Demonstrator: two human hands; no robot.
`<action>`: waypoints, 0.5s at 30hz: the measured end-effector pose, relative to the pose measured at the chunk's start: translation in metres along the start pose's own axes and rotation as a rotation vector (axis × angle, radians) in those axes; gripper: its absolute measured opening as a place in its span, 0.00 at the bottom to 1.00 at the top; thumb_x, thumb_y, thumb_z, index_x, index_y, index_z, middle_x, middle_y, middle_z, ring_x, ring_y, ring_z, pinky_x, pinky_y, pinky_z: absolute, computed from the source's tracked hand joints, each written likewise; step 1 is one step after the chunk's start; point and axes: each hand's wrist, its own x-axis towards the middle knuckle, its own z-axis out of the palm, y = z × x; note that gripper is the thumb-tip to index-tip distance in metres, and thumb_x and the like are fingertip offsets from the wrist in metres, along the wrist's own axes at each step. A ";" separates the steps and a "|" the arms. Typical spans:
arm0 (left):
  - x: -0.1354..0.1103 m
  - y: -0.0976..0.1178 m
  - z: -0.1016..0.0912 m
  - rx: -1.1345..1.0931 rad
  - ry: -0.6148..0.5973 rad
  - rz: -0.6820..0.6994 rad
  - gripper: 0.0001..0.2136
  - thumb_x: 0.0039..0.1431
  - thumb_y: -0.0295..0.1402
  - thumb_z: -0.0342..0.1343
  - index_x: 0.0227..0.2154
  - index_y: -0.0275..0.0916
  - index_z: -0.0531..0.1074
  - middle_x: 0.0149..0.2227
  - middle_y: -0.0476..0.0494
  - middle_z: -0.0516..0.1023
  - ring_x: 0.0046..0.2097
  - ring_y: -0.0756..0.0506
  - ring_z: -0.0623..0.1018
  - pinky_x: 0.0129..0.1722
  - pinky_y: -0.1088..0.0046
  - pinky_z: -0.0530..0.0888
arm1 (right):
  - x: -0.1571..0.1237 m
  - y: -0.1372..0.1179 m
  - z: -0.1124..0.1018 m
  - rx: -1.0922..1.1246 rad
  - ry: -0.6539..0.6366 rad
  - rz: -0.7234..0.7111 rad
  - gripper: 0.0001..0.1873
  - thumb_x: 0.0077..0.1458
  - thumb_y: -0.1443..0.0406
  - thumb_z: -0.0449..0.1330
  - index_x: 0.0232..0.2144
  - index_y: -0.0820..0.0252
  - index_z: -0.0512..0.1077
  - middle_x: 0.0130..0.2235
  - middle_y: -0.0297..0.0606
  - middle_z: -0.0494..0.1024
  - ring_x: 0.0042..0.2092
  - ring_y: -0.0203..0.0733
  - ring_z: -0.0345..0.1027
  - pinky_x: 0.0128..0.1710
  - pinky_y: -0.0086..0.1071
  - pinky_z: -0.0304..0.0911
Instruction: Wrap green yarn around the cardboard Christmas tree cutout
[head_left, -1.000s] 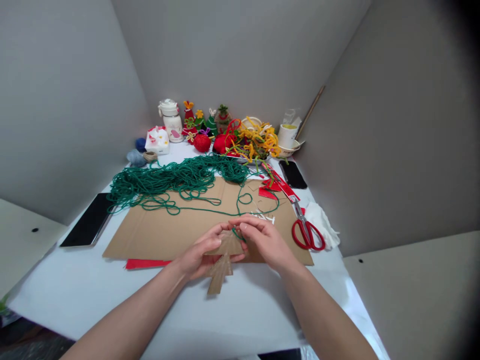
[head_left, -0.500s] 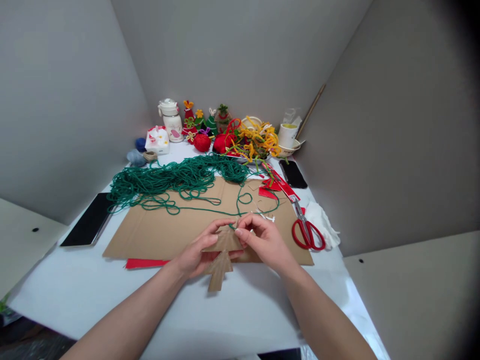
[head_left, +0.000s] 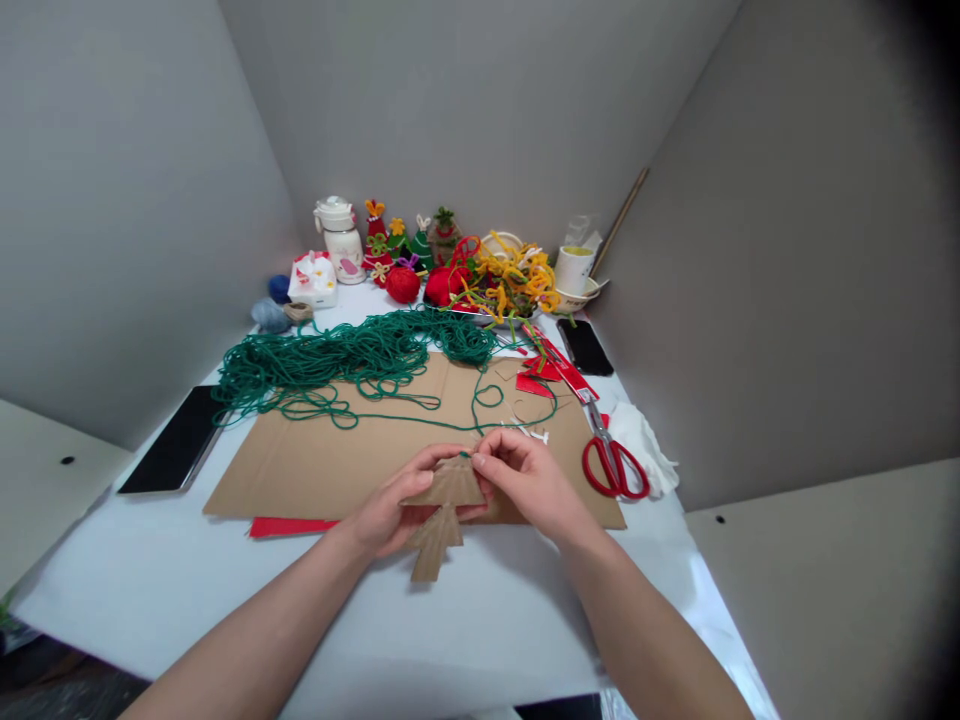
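A cardboard tree (head_left: 442,510) is held just above the white table (head_left: 487,620), at the near edge of a flat cardboard sheet (head_left: 315,460), with its trunk pointing toward the camera. The left hand (head_left: 390,510) is clamped on the tree's left side, thumb on top. The right hand (head_left: 529,480) has its fingertips pinched together at the tree's upper right edge, on the end of a green cord (head_left: 352,360). The two hands are close together and nearly touch across the cutout.

The cord runs back over the sheet in loose loops to a large tangled heap along the sheet's far edge. A strip of red paper (head_left: 289,526) shows from under the sheet's near left corner. Red-handled scissors (head_left: 611,462) lie just beside the sheet on the right, next to a crumpled white tissue (head_left: 645,440). One dark phone (head_left: 176,440) lies at the table's left edge and another phone (head_left: 585,347) at the far right.

Along the back, a white cup (head_left: 574,268) with something yellow in it stands in a saucer (head_left: 581,297). Beside it, a tray (head_left: 457,312), of which only the front rim shows, holds a pile of yellow and orange pipe cleaners (head_left: 510,280). Further left are red yarn balls (head_left: 403,285), small craft figures (head_left: 409,240) and a lidded white jar (head_left: 337,228), whose contents cannot be seen.
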 end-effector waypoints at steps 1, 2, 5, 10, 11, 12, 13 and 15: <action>0.000 0.001 0.001 -0.005 -0.012 -0.004 0.17 0.56 0.35 0.52 0.49 0.41 0.68 0.48 0.41 0.72 0.50 0.39 0.72 0.52 0.52 0.66 | 0.000 0.000 0.000 0.020 -0.012 0.009 0.09 0.54 0.62 0.57 0.25 0.60 0.65 0.21 0.29 0.67 0.25 0.32 0.61 0.28 0.27 0.57; 0.000 0.001 0.002 -0.010 -0.027 -0.009 0.17 0.56 0.35 0.52 0.49 0.41 0.68 0.48 0.40 0.72 0.50 0.39 0.72 0.52 0.53 0.66 | 0.000 -0.001 -0.001 0.044 -0.028 0.021 0.09 0.54 0.62 0.57 0.25 0.60 0.65 0.21 0.29 0.67 0.24 0.31 0.61 0.28 0.27 0.57; -0.001 0.004 0.005 -0.018 -0.071 -0.034 0.21 0.55 0.37 0.52 0.53 0.41 0.64 0.46 0.38 0.74 0.48 0.39 0.74 0.52 0.52 0.65 | -0.001 -0.002 -0.001 0.133 -0.094 0.056 0.09 0.54 0.62 0.57 0.26 0.60 0.64 0.20 0.28 0.68 0.23 0.31 0.60 0.27 0.27 0.57; -0.001 0.005 0.006 -0.032 -0.111 -0.068 0.24 0.55 0.38 0.52 0.55 0.42 0.60 0.44 0.35 0.76 0.49 0.37 0.74 0.51 0.50 0.63 | -0.002 -0.002 -0.003 0.248 -0.191 0.075 0.10 0.54 0.60 0.58 0.28 0.60 0.64 0.19 0.28 0.69 0.22 0.31 0.62 0.27 0.27 0.58; -0.001 0.005 0.006 -0.037 -0.120 -0.077 0.25 0.55 0.39 0.52 0.55 0.42 0.59 0.43 0.35 0.76 0.48 0.37 0.74 0.51 0.49 0.63 | -0.002 -0.002 -0.003 0.261 -0.215 0.073 0.10 0.55 0.60 0.58 0.29 0.60 0.64 0.19 0.28 0.70 0.21 0.31 0.62 0.27 0.27 0.58; -0.001 0.005 0.006 -0.042 -0.131 -0.090 0.26 0.54 0.40 0.52 0.56 0.42 0.58 0.43 0.34 0.76 0.48 0.37 0.75 0.51 0.49 0.63 | -0.003 -0.002 -0.004 0.272 -0.246 0.072 0.09 0.55 0.60 0.58 0.30 0.60 0.64 0.19 0.28 0.70 0.21 0.31 0.63 0.26 0.27 0.58; -0.002 0.005 0.006 -0.049 -0.141 -0.107 0.28 0.54 0.41 0.52 0.58 0.43 0.56 0.42 0.34 0.77 0.47 0.36 0.75 0.50 0.49 0.63 | -0.003 -0.003 -0.005 0.283 -0.285 0.074 0.09 0.55 0.60 0.58 0.32 0.60 0.65 0.19 0.28 0.70 0.21 0.32 0.63 0.26 0.27 0.58; -0.002 0.005 0.006 -0.065 -0.155 -0.141 0.33 0.52 0.43 0.53 0.61 0.45 0.49 0.42 0.34 0.76 0.46 0.36 0.76 0.49 0.49 0.64 | -0.003 -0.003 -0.007 0.277 -0.341 0.070 0.09 0.56 0.60 0.56 0.36 0.59 0.66 0.19 0.28 0.71 0.22 0.33 0.65 0.27 0.28 0.59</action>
